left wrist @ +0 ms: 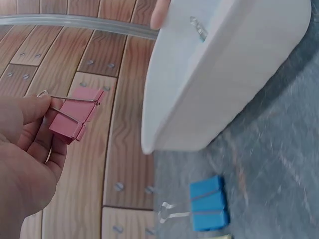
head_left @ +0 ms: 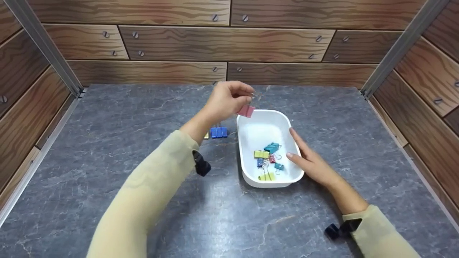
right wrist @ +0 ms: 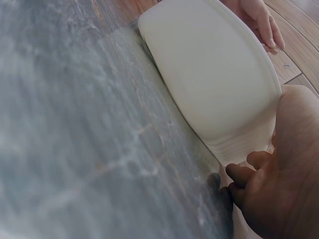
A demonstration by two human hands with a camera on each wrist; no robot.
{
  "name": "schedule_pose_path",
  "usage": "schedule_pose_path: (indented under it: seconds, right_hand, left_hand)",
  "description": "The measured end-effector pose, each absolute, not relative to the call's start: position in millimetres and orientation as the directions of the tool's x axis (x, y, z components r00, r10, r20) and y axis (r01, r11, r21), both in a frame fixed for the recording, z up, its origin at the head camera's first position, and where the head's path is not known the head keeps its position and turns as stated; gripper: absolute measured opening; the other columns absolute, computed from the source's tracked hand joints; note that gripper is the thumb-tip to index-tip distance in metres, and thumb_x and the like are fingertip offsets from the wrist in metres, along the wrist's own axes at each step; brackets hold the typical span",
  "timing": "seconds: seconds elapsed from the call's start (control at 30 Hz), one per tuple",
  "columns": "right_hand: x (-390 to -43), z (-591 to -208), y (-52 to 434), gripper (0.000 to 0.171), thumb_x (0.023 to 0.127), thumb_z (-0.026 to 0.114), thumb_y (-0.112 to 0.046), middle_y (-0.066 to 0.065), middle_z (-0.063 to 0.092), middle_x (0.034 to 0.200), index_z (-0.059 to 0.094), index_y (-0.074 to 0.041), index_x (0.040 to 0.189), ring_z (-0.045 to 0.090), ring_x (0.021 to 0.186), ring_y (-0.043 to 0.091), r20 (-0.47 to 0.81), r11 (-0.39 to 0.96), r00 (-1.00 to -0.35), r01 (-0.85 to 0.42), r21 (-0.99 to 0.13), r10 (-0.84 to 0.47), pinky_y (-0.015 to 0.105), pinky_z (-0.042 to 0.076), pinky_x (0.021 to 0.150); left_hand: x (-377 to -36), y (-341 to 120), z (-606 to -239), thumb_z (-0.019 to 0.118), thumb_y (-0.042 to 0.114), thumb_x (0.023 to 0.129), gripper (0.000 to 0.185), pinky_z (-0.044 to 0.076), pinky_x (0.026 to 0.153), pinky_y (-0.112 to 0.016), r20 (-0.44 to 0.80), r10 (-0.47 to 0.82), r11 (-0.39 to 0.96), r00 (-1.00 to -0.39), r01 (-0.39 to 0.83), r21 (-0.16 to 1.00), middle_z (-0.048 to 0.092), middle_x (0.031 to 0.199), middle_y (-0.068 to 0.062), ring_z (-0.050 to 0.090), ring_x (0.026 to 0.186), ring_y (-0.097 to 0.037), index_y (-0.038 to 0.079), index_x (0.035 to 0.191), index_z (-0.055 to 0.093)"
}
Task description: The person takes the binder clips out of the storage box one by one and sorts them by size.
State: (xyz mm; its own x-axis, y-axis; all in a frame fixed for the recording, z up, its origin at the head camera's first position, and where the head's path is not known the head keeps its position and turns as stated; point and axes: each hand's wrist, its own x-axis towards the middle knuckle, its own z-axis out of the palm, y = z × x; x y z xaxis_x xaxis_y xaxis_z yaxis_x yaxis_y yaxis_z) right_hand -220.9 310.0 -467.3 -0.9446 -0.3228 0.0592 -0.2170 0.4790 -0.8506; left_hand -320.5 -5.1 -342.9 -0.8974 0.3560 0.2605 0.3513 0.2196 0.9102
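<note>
My left hand (head_left: 229,98) hangs over the far left corner of a white tray (head_left: 247,175) and pinches the wire handles of a pink binder clip (head_left: 246,110). The left wrist view shows that pink binder clip (left wrist: 75,118) dangling from my left hand's fingertips (left wrist: 37,107), beside the white tray (left wrist: 219,94). Several coloured binder clips (head_left: 267,157) lie inside the tray. My right hand (head_left: 308,161) rests against the tray's right rim with fingers straight. In the right wrist view the tray (right wrist: 214,84) fills the middle, my right hand (right wrist: 269,194) touching its side.
A blue binder clip (head_left: 218,132) and a yellow one (head_left: 206,135) lie on the grey marble tabletop (head_left: 107,143) left of the tray; the blue clip (left wrist: 209,203) also shows in the left wrist view. Wood-patterned walls (head_left: 215,46) enclose the table on three sides.
</note>
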Motion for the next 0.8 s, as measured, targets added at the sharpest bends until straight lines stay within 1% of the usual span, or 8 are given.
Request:
schedule_pose_path:
  seconds: [0.07, 0.13, 0.2, 0.3, 0.37, 0.5, 0.7, 0.8]
  right_hand:
    - [-221, -467, 310, 0.077, 0.11, 0.06, -0.031, 0.004, 0.012, 0.177, 0.014, -0.032, 0.172, 0.019, 0.158, 0.033, 0.055, 0.486, -0.945, -0.215, -0.847, -0.321, 0.026, 0.032, 0.117]
    - [-221, -467, 310, 0.077, 0.11, 0.06, -0.032, 0.002, 0.012, 0.177, 0.014, -0.032, 0.172, 0.02, 0.158, 0.032, 0.052, 0.491, -0.945, -0.213, -0.845, -0.322, 0.024, 0.033, 0.116]
    - [-222, -467, 311, 0.077, 0.11, 0.06, -0.032, 0.003, 0.012, 0.177, 0.014, -0.032, 0.172, 0.018, 0.158, 0.032, 0.054, 0.498, -0.946, -0.216, -0.84, -0.32, 0.031, 0.031, 0.119]
    - [-222, -467, 311, 0.077, 0.11, 0.06, -0.033, 0.005, 0.012, 0.177, 0.013, -0.033, 0.171, 0.017, 0.159, 0.034, 0.053, 0.503, -0.946, -0.217, -0.836, -0.32, 0.048, 0.027, 0.123]
    - [-222, -467, 311, 0.077, 0.11, 0.06, -0.033, 0.005, 0.012, 0.177, 0.013, -0.033, 0.171, 0.017, 0.159, 0.034, 0.052, 0.503, -0.947, -0.214, -0.837, -0.316, 0.052, 0.026, 0.123]
    - [-222, -467, 311, 0.077, 0.11, 0.059, -0.033, 0.006, 0.012, 0.177, 0.013, -0.033, 0.172, 0.018, 0.159, 0.035, 0.049, 0.51, -0.948, -0.212, -0.833, -0.314, 0.049, 0.027, 0.123]
    - [-222, -468, 311, 0.078, 0.11, 0.06, -0.032, 0.007, 0.013, 0.177, 0.014, -0.033, 0.171, 0.019, 0.158, 0.034, 0.054, 0.499, -0.948, -0.214, -0.84, -0.315, 0.047, 0.028, 0.122]
    - [-222, -468, 310, 0.078, 0.109, 0.061, -0.032, 0.006, 0.012, 0.177, 0.014, -0.034, 0.171, 0.019, 0.158, 0.034, 0.055, 0.496, -0.947, -0.215, -0.842, -0.318, 0.036, 0.03, 0.121]
  left_hand:
    - [-320, -13, -339, 0.07, -0.002, 0.1, 0.018, 0.058, 0.081, -0.029, 0.271, 0.339, 0.215, -0.901, 0.354, 0.91, 0.077, 0.108, -0.011, 0.07, 0.094, -0.016, 0.004, 0.115, 0.079]
    - [-320, -22, -337, 0.071, -0.002, 0.1, 0.017, 0.058, 0.081, -0.029, 0.281, 0.323, 0.212, -0.904, 0.358, 0.909, 0.077, 0.107, -0.01, 0.069, 0.093, -0.017, 0.005, 0.113, 0.079]
    - [-319, -30, -334, 0.072, -0.001, 0.099, 0.017, 0.058, 0.081, -0.029, 0.285, 0.309, 0.217, -0.907, 0.359, 0.908, 0.077, 0.107, -0.01, 0.069, 0.093, -0.017, 0.004, 0.113, 0.079]
    - [-319, -42, -331, 0.073, -0.002, 0.097, 0.016, 0.057, 0.08, -0.027, 0.294, 0.283, 0.219, -0.913, 0.36, 0.907, 0.078, 0.106, -0.011, 0.069, 0.091, -0.016, 0.003, 0.111, 0.08]
    - [-320, -49, -330, 0.074, -0.002, 0.096, 0.016, 0.058, 0.079, -0.027, 0.3, 0.267, 0.218, -0.916, 0.361, 0.907, 0.078, 0.106, -0.013, 0.069, 0.091, -0.015, 0.002, 0.111, 0.08]
    - [-320, -64, -328, 0.075, -0.002, 0.096, 0.017, 0.058, 0.078, -0.027, 0.302, 0.242, 0.225, -0.922, 0.356, 0.907, 0.078, 0.105, -0.012, 0.069, 0.09, -0.015, 0.0, 0.112, 0.079]
    - [-320, -85, -328, 0.075, 0.0, 0.097, 0.018, 0.059, 0.078, -0.028, 0.278, 0.214, 0.257, -0.937, 0.328, 0.909, 0.077, 0.106, -0.009, 0.069, 0.092, -0.017, 0.003, 0.114, 0.079]
    - [-320, -95, -329, 0.075, 0.001, 0.098, 0.019, 0.059, 0.079, -0.028, 0.263, 0.202, 0.26, -0.944, 0.31, 0.915, 0.077, 0.11, -0.012, 0.069, 0.095, -0.018, 0.004, 0.115, 0.079]
